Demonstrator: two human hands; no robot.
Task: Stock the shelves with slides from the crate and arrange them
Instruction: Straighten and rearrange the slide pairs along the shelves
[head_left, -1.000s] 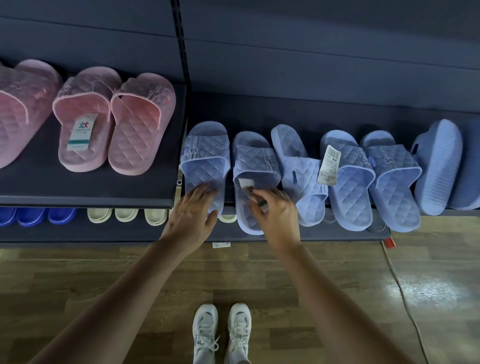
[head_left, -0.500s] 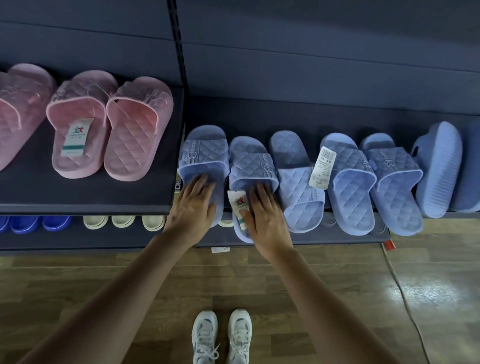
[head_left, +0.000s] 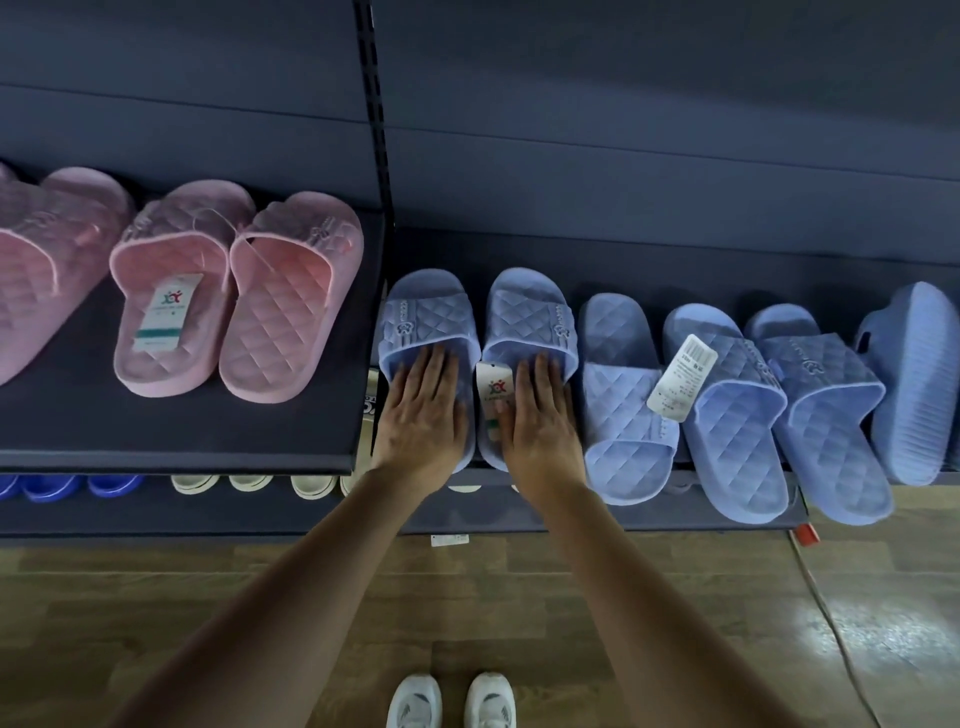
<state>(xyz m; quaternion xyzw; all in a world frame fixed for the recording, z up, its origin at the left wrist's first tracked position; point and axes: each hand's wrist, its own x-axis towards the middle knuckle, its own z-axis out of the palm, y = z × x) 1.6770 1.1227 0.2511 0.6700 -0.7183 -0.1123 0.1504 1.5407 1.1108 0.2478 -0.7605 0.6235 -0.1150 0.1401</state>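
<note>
Two blue quilted slides lie side by side at the left end of the dark right-hand shelf (head_left: 675, 519). My left hand (head_left: 423, 415) lies flat with straight fingers on the footbed of the left blue slide (head_left: 426, 317). My right hand (head_left: 540, 421) lies flat on the right blue slide (head_left: 530, 312), beside its white paper tag (head_left: 494, 387). More blue slides continue to the right: a lone one (head_left: 618, 405), then a pair (head_left: 779, 415) with a barcode tag (head_left: 683, 376).
Pink slides (head_left: 234, 296) sit on the higher left shelf (head_left: 156, 441). Dark blue and cream slides (head_left: 249, 482) show on the lower shelf beneath it. A blue slide stands on edge at the far right (head_left: 914, 384). A cable (head_left: 831, 623) trails over the wooden floor near my white shoes (head_left: 452, 699).
Both hands flattened onto the two left blue slides and pushed them farther back on the shelf, straightening them side by side. The camera view shifted slightly.
</note>
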